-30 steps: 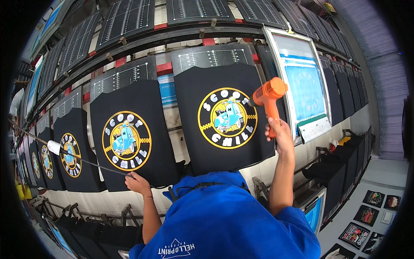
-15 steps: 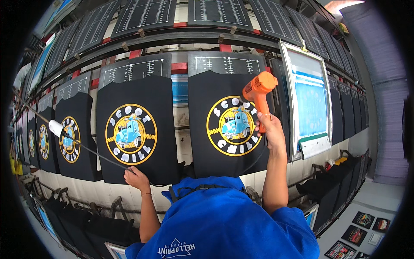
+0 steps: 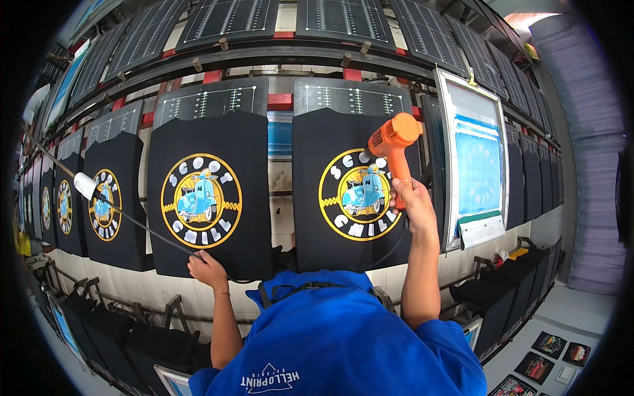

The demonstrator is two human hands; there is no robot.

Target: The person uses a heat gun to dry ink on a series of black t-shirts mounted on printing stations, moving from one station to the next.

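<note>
My right hand (image 3: 412, 202) is wrapped round the handle of an orange heat gun (image 3: 395, 142). Its nozzle points left, over the upper part of a round scooter print on a black T-shirt (image 3: 317, 244). Lower left, my left hand (image 3: 208, 269) grips a dark power cord (image 3: 155, 235). That cord runs up left to a white connector (image 3: 84, 185), where it meets a lighter cable. Beneath the left hand lies the lower edge of a second black T-shirt (image 3: 251, 254) bearing the same yellow, blue and white print.
A framed printing screen (image 3: 477, 165) with a squeegee (image 3: 481, 230) stands right of the heat gun. More printed shirts (image 3: 122, 241) line up to the left on boards. Bare marked boards (image 3: 228, 23) fill the far row, behind a dark rail.
The heat gun has shifted slightly left and down over the print. My left hand keeps its hold on the cord; the whole view has moved a little.
</note>
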